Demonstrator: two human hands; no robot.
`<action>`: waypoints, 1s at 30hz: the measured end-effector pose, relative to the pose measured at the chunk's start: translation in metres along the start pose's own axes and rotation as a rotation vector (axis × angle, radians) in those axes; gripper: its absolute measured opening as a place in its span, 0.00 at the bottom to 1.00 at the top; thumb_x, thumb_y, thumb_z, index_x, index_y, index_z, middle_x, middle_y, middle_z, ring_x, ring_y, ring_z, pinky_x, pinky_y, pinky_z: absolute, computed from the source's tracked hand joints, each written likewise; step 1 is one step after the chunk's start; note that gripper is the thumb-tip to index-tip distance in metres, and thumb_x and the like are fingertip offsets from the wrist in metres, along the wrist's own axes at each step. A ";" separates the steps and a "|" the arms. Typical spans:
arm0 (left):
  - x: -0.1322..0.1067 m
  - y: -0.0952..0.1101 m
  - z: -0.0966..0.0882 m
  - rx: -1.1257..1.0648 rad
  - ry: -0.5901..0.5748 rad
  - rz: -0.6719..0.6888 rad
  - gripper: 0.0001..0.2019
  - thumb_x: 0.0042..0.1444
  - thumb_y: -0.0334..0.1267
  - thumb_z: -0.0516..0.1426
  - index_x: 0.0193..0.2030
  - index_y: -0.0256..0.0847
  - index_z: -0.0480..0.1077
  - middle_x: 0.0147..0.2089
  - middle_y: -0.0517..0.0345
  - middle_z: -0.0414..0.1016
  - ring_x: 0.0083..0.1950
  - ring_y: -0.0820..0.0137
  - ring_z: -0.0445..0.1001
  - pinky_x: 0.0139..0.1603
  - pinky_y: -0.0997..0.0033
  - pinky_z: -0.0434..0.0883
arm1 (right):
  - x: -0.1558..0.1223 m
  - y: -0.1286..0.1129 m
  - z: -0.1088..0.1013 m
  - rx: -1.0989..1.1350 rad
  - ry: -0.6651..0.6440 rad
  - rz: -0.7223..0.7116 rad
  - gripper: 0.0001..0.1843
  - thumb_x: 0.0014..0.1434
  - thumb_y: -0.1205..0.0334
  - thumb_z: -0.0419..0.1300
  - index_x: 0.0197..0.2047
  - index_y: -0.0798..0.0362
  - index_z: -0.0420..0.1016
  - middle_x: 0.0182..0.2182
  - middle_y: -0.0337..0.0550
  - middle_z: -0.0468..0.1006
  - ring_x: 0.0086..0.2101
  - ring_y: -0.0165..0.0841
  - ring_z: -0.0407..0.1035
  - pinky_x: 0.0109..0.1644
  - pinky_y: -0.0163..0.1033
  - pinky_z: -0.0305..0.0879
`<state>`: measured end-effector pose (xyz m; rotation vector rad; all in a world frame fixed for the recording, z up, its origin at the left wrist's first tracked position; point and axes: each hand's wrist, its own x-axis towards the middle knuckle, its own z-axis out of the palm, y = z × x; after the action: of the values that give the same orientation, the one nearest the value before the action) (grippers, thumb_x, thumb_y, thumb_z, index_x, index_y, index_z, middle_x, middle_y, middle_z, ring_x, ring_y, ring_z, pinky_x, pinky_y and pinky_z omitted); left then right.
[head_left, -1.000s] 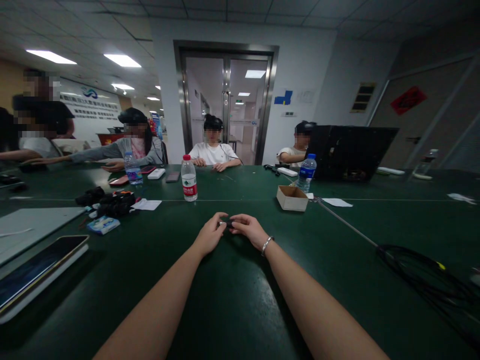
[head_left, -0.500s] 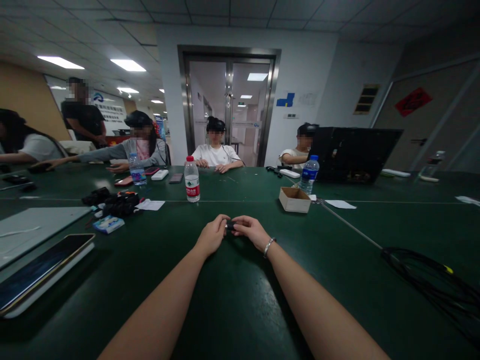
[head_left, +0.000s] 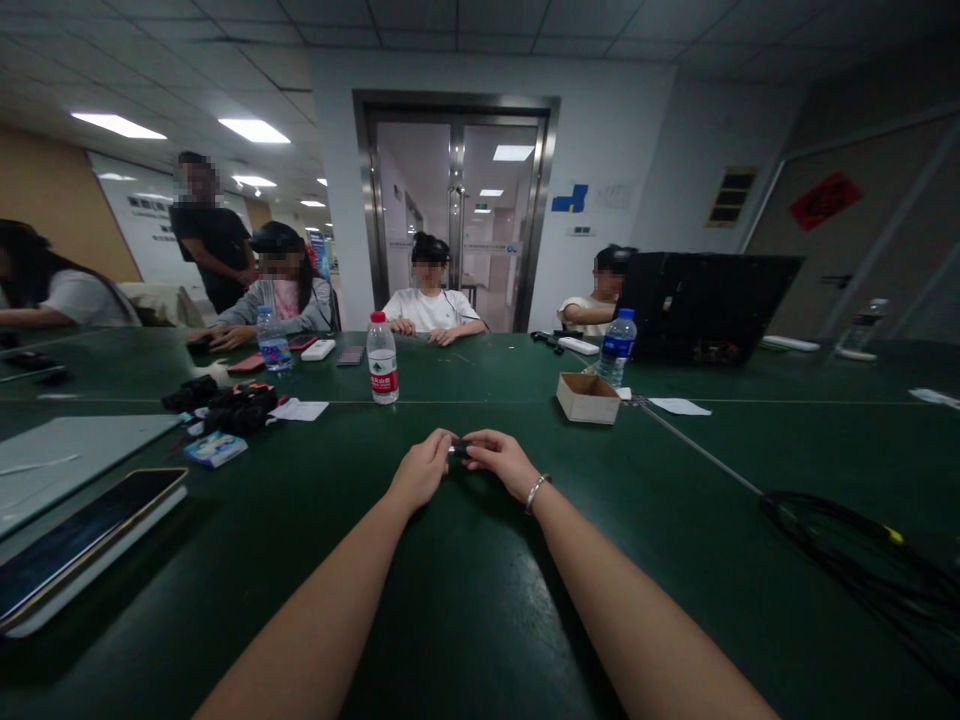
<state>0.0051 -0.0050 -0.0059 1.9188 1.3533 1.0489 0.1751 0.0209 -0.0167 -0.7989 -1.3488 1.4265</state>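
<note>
Over the middle of the green table [head_left: 480, 570], both hands pinch one small black object [head_left: 460, 451] with a pale, shiny end on its left; its exact kind is too small to make out. My left hand [head_left: 424, 470] is closed on the pale end. Closed on the dark right end is my right hand [head_left: 504, 462], with a silver bracelet [head_left: 536, 492] at the wrist. The fingertips cover part of the object. The hands are close together, low over the tabletop.
A red-capped water bottle [head_left: 383, 360] and an open cardboard box [head_left: 588, 398] stand beyond my hands. A phone [head_left: 82, 540] lies at left, coiled black cable [head_left: 847, 550] at right. Several people sit across the table; another person [head_left: 214, 235] stands behind.
Both hands stay in nearly the same place, still on the small black object. The standing person has shifted right, and the seated person at left has drawn an outstretched arm in.
</note>
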 end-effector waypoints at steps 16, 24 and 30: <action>0.001 -0.001 0.001 -0.029 0.001 0.044 0.16 0.58 0.44 0.45 0.49 0.43 0.63 0.31 0.59 0.68 0.31 0.71 0.67 0.33 0.72 0.64 | 0.000 -0.001 0.000 0.010 -0.002 0.009 0.15 0.44 0.64 0.67 0.37 0.58 0.73 0.29 0.44 0.75 0.29 0.30 0.72 0.32 0.33 0.70; -0.001 0.004 0.000 -0.025 0.045 0.063 0.16 0.54 0.42 0.51 0.50 0.42 0.64 0.40 0.54 0.69 0.36 0.69 0.68 0.38 0.70 0.66 | 0.001 -0.001 -0.001 0.040 0.013 0.021 0.16 0.42 0.64 0.68 0.36 0.58 0.73 0.29 0.43 0.75 0.27 0.30 0.72 0.31 0.32 0.70; -0.002 0.007 -0.001 -0.021 0.033 0.029 0.15 0.55 0.41 0.50 0.49 0.43 0.64 0.39 0.55 0.69 0.37 0.68 0.69 0.39 0.70 0.66 | 0.000 -0.001 0.000 0.047 0.004 0.017 0.16 0.42 0.63 0.68 0.36 0.58 0.74 0.29 0.43 0.76 0.27 0.30 0.72 0.31 0.32 0.70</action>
<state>0.0076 -0.0089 -0.0008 1.9192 1.3312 1.1094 0.1757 0.0210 -0.0155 -0.7842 -1.3036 1.4634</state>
